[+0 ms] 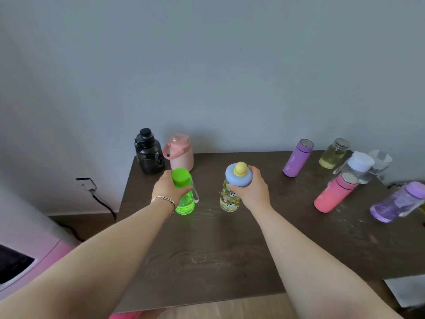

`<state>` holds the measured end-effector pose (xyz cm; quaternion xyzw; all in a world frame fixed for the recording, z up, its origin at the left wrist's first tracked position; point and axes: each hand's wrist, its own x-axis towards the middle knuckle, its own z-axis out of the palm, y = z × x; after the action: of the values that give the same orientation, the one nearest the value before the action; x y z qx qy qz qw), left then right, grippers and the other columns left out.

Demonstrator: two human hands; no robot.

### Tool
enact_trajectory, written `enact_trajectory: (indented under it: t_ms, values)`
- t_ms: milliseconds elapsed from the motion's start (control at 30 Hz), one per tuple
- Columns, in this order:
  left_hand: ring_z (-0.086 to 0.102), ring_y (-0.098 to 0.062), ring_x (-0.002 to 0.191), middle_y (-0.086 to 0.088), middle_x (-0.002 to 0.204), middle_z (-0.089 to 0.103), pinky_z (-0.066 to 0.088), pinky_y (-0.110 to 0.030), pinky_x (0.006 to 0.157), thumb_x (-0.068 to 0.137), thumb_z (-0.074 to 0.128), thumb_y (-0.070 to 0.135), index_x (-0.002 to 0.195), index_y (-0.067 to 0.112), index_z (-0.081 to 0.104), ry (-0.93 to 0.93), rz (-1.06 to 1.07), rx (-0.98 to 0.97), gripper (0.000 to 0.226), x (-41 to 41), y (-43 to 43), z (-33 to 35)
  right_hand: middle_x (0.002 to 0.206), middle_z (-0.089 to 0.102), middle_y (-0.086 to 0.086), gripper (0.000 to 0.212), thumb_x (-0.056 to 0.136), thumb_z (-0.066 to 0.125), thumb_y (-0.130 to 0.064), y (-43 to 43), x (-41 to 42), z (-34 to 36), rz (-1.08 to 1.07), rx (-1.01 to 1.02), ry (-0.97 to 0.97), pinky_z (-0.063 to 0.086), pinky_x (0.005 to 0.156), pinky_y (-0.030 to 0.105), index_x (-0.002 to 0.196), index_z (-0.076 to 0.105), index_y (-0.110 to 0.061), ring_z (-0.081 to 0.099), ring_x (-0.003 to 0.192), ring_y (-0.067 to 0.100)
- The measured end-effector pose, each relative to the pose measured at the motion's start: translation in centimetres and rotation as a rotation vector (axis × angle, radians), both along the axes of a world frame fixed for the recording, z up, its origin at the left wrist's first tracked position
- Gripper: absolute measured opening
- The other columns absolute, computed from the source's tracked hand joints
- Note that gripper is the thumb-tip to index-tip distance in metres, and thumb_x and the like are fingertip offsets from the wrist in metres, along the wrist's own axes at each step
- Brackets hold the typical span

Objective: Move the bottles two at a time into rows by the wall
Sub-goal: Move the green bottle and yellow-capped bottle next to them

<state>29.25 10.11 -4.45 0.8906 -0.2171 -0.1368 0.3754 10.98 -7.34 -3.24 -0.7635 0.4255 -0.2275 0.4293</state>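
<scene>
My left hand (pixel 167 187) grips the neck of a bright green bottle (pixel 185 201) with a green cap. My right hand (pixel 252 188) holds a patterned clear bottle (pixel 228 199) just under its blue lid with a yellow knob. Both bottles are upright over the left-middle of the dark wooden table (pixel 230 245); whether their bases touch it is unclear. Behind them, by the wall, stand a black bottle (pixel 148 153) and a pink bottle with a handle (pixel 180 153), side by side.
On the right of the table stand several more bottles: a purple flask (pixel 297 157), a glass jar with yellowish liquid (pixel 333 154), a clear bottle with a white cap (pixel 357 166), a pink flask (pixel 333 193) and a clear purple bottle (pixel 396 202). A wall socket with a cable (pixel 88 184) is at left.
</scene>
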Motion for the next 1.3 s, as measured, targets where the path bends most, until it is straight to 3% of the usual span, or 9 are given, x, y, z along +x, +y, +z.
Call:
enact_trajectory:
  t_ms: [367, 633, 767, 1300]
  values:
    - [0.059, -0.03, 0.103, -0.006, 0.114, 0.063, 0.05, -0.039, 0.085, 0.067, 0.082, 0.041, 0.123, 0.018, 0.049, -0.007, -0.011, 0.026, 0.069, 9.2, 6.2, -0.8, 0.116, 0.055, -0.009, 0.08, 0.067, 0.09, -0.033, 5.5, 9.7, -0.5, 0.049, -0.034, 0.023, 0.045, 0.079, 0.028, 0.133, 0.044, -0.026, 0.053, 0.101, 0.014]
    - [0.058, -0.03, 0.105, -0.008, 0.116, 0.062, 0.046, -0.035, 0.083, 0.07, 0.083, 0.037, 0.126, 0.014, 0.048, 0.014, 0.04, 0.024, 0.071, 12.3, 6.6, -1.9, 0.121, 0.058, -0.006, 0.08, 0.065, 0.09, -0.035, 5.3, 15.3, -2.2, 0.141, -0.046, 0.018, 0.053, 0.087, 0.036, 0.131, 0.046, -0.029, 0.057, 0.107, 0.016]
    - [0.058, -0.031, 0.105, -0.009, 0.117, 0.061, 0.043, -0.032, 0.081, 0.071, 0.082, 0.038, 0.128, 0.014, 0.047, 0.009, 0.06, 0.059, 0.07, 13.7, 6.0, -2.1, 0.119, 0.059, -0.007, 0.075, 0.066, 0.089, -0.035, 4.5, 18.0, -3.0, 0.211, -0.05, 0.016, 0.049, 0.081, 0.03, 0.129, 0.048, -0.029, 0.057, 0.104, 0.015]
    - [0.055, -0.031, 0.108, -0.011, 0.122, 0.059, 0.037, -0.028, 0.079, 0.073, 0.082, 0.037, 0.129, 0.011, 0.046, 0.002, 0.054, 0.078, 0.071, 15.8, 4.1, -2.8, 0.121, 0.057, -0.007, 0.078, 0.067, 0.088, -0.035, 4.2, 19.8, -6.2, 0.25, -0.077, -0.015, 0.046, 0.084, 0.028, 0.133, 0.048, -0.03, 0.054, 0.11, 0.012]
